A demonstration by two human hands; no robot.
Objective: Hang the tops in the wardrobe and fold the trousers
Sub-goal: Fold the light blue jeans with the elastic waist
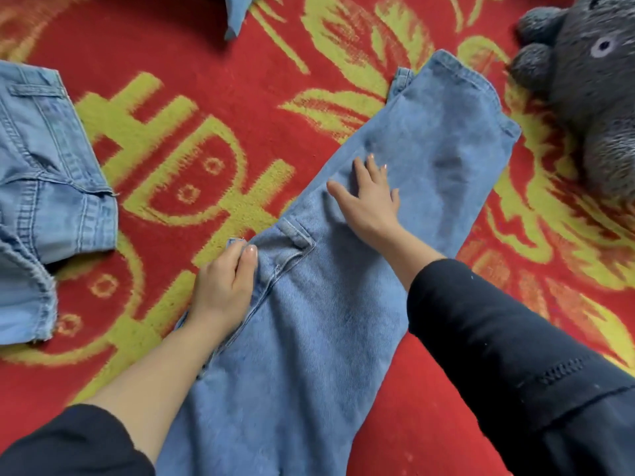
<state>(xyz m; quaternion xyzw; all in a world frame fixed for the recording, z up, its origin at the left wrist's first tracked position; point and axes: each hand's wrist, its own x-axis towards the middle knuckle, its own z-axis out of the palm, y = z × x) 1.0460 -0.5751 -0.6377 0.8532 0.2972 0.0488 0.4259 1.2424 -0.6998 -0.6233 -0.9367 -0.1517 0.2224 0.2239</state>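
Denim trousers (326,321) lie flat on the red patterned rug (206,80), running from near us to the far right. Our left grip (223,286) pinches their left edge, while our right grip (371,204) is released, straight fingers (361,173) pressing the leg farther out. We judge a skewed fold the risk: if the pinched edge drags while the flat palm slips, the layers could bunch or shift apart.
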